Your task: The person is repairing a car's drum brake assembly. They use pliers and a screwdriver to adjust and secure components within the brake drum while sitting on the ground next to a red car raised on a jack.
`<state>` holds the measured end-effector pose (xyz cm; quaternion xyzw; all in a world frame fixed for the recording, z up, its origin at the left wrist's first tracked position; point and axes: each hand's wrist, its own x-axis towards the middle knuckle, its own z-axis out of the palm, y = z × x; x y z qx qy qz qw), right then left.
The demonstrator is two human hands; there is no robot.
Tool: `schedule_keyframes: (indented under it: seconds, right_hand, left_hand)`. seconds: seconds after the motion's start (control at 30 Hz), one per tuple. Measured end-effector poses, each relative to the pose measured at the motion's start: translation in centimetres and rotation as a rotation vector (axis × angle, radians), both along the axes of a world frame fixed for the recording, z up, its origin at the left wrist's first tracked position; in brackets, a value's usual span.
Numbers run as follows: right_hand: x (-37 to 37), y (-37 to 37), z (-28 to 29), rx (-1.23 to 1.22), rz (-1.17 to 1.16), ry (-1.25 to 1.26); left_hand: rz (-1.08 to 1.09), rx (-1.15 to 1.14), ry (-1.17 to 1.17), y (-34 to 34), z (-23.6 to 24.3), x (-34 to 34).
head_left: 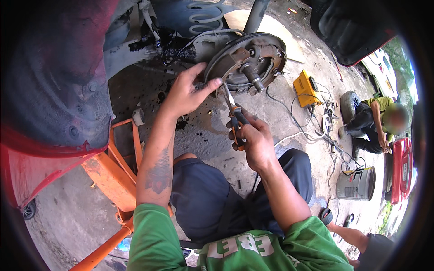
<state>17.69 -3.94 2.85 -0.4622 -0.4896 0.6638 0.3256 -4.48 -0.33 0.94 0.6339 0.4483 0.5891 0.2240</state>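
Observation:
A brake assembly with curved shoes and a projecting spindle (257,77) hangs in the wheel well. My left hand (192,92) grips its lower left edge, thumb by the shoe's lower end and fingers partly behind the plate. In my right hand (251,137) are long-nosed pliers with orange and black handles (233,108), their jaws at the lower part of the assembly beside my left thumb. Above and left are a pale coil spring (201,18) and suspension arm (122,56), smeared with dark grease.
An orange floor jack (110,183) stands at left under the red bodywork (43,160). A yellow machine (306,89), cables, a tire (347,104) and a grey bucket (355,183) lie at right, where a person (375,117) squats by a red panel (400,171). Another person's arm (348,232) reaches in lower right.

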Motion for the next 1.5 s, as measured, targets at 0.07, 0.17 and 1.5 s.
schedule_keyframes:
  seconds: [0.07, 0.17, 1.5]
  right_hand:
    - [-0.1, 0.0, -0.1, 0.005, 0.019, -0.009]
    - [-0.3, 0.0, -0.2, -0.032, -0.037, -0.038]
    - [2.0, 1.5, 2.2, -0.196, 0.213, 0.114]
  left_hand:
    - [0.043, -0.044, 0.012, 0.1, 0.3, 0.0]
    - [0.091, -0.065, 0.025, 0.4, 0.5, 0.3]
    - [0.238, -0.022, 0.219, -0.1, -0.6, 0.9]
